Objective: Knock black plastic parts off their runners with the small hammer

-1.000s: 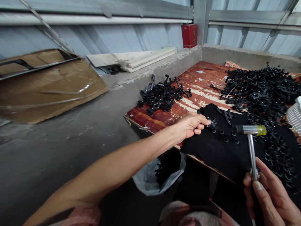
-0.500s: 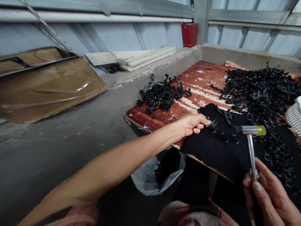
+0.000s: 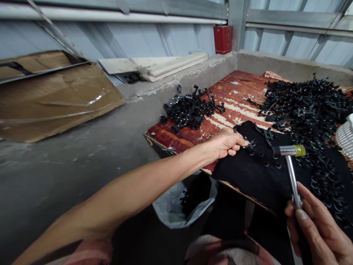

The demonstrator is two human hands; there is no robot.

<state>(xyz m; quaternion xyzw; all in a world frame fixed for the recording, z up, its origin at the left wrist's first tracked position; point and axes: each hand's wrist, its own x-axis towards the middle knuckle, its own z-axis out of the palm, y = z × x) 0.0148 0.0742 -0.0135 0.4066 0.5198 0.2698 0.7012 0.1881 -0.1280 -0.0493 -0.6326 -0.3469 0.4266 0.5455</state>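
Observation:
My left hand (image 3: 227, 143) reaches across to a black cloth (image 3: 256, 176) on a worn red board (image 3: 193, 134). Its fingers pinch a small black metal part (image 3: 250, 144) lying on the cloth. My right hand (image 3: 317, 230) at the bottom right grips the metal handle of a small hammer (image 3: 290, 158). The hammer's head has a black face and a yellow-green face and hovers just right of the pinched part. Several small black washers (image 3: 266, 162) lie on the cloth below the hammer head.
A small heap of black parts (image 3: 190, 108) sits at the board's far left. A large heap (image 3: 309, 110) covers the right side. A grey bag with black parts (image 3: 187, 200) hangs below the board's edge. Flattened cardboard (image 3: 55, 97) lies on the concrete at left, a red box (image 3: 223, 38) on the ledge.
The hammer head has shifted slightly left, closer to the pinched part. My left hand has stayed on the part.

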